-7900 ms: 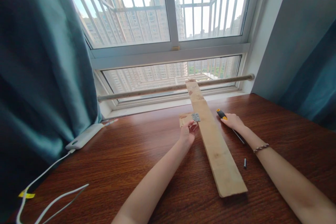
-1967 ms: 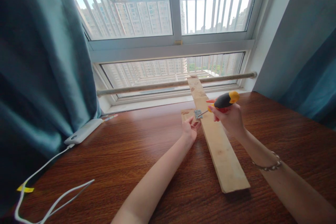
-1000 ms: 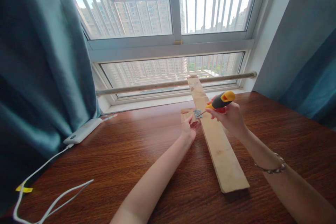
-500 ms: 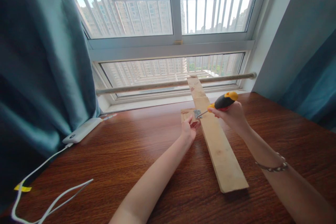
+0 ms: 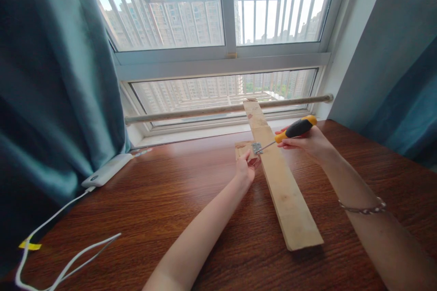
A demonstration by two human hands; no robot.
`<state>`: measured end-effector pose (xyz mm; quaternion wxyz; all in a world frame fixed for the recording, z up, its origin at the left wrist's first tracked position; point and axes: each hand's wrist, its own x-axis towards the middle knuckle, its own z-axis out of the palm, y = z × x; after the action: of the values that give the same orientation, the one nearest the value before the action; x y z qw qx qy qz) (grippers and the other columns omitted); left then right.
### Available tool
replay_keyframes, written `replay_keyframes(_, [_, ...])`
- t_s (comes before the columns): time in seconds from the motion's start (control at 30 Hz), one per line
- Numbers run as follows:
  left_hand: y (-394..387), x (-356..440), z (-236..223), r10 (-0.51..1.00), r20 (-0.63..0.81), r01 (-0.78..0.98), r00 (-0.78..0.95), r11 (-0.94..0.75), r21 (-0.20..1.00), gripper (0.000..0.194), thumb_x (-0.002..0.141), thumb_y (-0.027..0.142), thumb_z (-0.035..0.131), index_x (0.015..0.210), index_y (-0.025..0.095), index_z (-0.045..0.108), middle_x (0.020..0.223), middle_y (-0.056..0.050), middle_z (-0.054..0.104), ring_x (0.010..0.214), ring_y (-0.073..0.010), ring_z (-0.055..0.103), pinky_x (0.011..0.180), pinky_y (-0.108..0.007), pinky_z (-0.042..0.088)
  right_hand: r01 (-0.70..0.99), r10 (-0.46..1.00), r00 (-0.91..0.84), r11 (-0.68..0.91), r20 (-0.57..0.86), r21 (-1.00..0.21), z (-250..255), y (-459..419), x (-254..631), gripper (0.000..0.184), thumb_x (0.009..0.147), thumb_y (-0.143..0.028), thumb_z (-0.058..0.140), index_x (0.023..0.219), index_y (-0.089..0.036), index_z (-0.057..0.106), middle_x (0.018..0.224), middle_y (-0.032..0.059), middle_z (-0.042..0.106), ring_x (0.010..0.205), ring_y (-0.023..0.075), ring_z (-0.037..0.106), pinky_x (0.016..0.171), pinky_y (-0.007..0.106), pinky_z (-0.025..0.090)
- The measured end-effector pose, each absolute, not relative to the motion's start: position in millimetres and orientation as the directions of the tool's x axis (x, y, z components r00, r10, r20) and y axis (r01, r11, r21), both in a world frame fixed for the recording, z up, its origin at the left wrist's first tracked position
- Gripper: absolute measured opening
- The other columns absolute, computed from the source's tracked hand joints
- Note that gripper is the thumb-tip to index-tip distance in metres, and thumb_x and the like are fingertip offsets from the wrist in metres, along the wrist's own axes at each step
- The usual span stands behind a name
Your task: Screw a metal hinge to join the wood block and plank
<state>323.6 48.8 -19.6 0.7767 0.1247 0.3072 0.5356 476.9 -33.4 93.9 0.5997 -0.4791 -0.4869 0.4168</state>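
Observation:
A long pale wooden board (image 5: pixel 287 191) lies on the brown table, its far end towards the window. Against its left side sits a short wooden piece (image 5: pixel 241 149), and a small metal hinge (image 5: pixel 257 147) spans the two. My left hand (image 5: pixel 246 166) grips the short piece at its near edge, fingers closed beside the hinge. In my right hand (image 5: pixel 309 142) is a screwdriver (image 5: pixel 296 129) with a yellow and black handle. Its tip meets the hinge's near part; the screw there is too small to make out clearly.
On the left, a white power strip (image 5: pixel 107 170) with a white cable (image 5: pixel 58 209) lies by the blue curtain (image 5: pixel 61 77). A metal rail (image 5: pixel 191 112) runs along the barred window behind the table (image 5: pixel 153 218).
My right hand and the screwdriver's handle have shifted slightly right, and the grip on the handle has turned. The left hand, hinge and boards stay put.

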Motion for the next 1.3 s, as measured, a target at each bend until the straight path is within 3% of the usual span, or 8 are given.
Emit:
replay_keyframes(0.17, [49, 323, -19, 0.903, -0.352, -0.758, 0.245, 0.405, 0.512, 0.005, 0.076, 0.01, 0.055, 0.075, 0.015, 0.054, 0.064, -0.002, 0.064, 0.052, -0.0149, 0.061, 0.064, -0.033, 0.053, 0.264, 0.851, 0.396, 0.255, 0.345, -0.93, 82, -27, 464, 0.027, 0.054, -0.032, 0.08, 0.061, -0.012, 0.064, 0.058, 0.0058, 0.066, 0.049, 0.0172, 0.062, 0.042, 0.022, 0.051])
replay_keyframes(0.3, [46, 324, -16, 0.906, -0.354, -0.767, 0.231, 0.394, 0.506, 0.005, 0.076, 0.01, 0.055, 0.074, 0.015, 0.055, 0.059, -0.001, 0.062, 0.049, -0.0143, 0.06, 0.063, -0.032, 0.054, 0.469, 0.69, 0.54, 0.228, 0.482, -0.853, 78, -26, 451, 0.028, 0.058, -0.036, 0.077, 0.055, -0.012, 0.063, 0.049, 0.0054, 0.062, 0.042, 0.0176, 0.06, 0.038, 0.022, 0.049])
replay_keyframes(0.5, [45, 326, -18, 0.91, -0.346, -0.763, 0.226, 0.387, 0.518, 0.006, 0.076, 0.01, 0.056, 0.076, 0.016, 0.055, 0.065, -0.002, 0.065, 0.056, -0.0148, 0.062, 0.066, -0.033, 0.054, 0.381, 0.624, 0.62, 0.29, 0.475, -0.878, 81, -25, 458, 0.028, 0.059, -0.036, 0.075, 0.059, -0.011, 0.064, 0.055, 0.0083, 0.065, 0.045, 0.0213, 0.063, 0.04, 0.027, 0.053])
replay_keyframes(0.9, [45, 325, -20, 0.907, -0.341, -0.762, 0.248, 0.4, 0.509, 0.005, 0.077, 0.01, 0.055, 0.078, 0.015, 0.056, 0.071, -0.005, 0.066, 0.055, -0.0137, 0.06, 0.066, -0.032, 0.053, 0.515, 0.643, 0.575, 0.198, 0.507, -0.834, 81, -26, 466, 0.028, 0.062, -0.04, 0.073, 0.055, -0.016, 0.06, 0.055, 0.0063, 0.064, 0.046, 0.0205, 0.062, 0.042, 0.028, 0.051])
replay_keyframes(1.0, [45, 326, -19, 0.904, -0.354, -0.766, 0.241, 0.401, 0.502, 0.005, 0.076, 0.011, 0.056, 0.078, 0.015, 0.056, 0.072, -0.004, 0.065, 0.058, -0.0147, 0.061, 0.069, -0.034, 0.053, 0.458, 0.69, 0.53, 0.256, 0.493, -0.851, 83, -25, 465, 0.03, 0.062, -0.038, 0.074, 0.077, -0.014, 0.064, 0.069, 0.0074, 0.068, 0.046, 0.0177, 0.061, 0.035, 0.023, 0.045])
replay_keyframes(1.07, [45, 326, -19, 0.905, -0.356, -0.77, 0.235, 0.396, 0.501, 0.005, 0.076, 0.011, 0.056, 0.078, 0.015, 0.056, 0.072, -0.004, 0.065, 0.059, -0.0149, 0.061, 0.069, -0.034, 0.052, 0.316, 0.763, 0.462, 0.334, 0.452, -0.888, 85, -26, 465, 0.042, 0.061, -0.036, 0.075, 0.094, -0.014, 0.061, 0.08, 0.0078, 0.069, 0.041, 0.0135, 0.057, 0.031, 0.021, 0.041])
replay_keyframes(1.17, [44, 326, -18, 0.906, -0.351, -0.77, 0.238, 0.396, 0.5, 0.005, 0.077, 0.011, 0.055, 0.078, 0.015, 0.056, 0.074, -0.005, 0.065, 0.06, -0.015, 0.061, 0.067, -0.033, 0.052, 0.136, 0.855, 0.35, 0.359, 0.384, -0.923, 89, -28, 467, 0.039, 0.058, -0.033, 0.078, 0.087, -0.013, 0.06, 0.078, 0.0077, 0.069, 0.042, 0.0111, 0.056, 0.036, 0.02, 0.046])
replay_keyframes(1.3, [44, 326, -18, 0.905, -0.356, -0.772, 0.233, 0.395, 0.499, 0.006, 0.077, 0.011, 0.055, 0.076, 0.017, 0.056, 0.071, -0.003, 0.064, 0.06, -0.0147, 0.061, 0.066, -0.032, 0.053, 0.023, 0.938, 0.23, 0.263, 0.261, -0.964, 95, -35, 474, 0.04, 0.053, -0.027, 0.082, 0.085, -0.015, 0.062, 0.088, 0.0072, 0.069, 0.063, 0.0174, 0.066, 0.059, 0.028, 0.058])
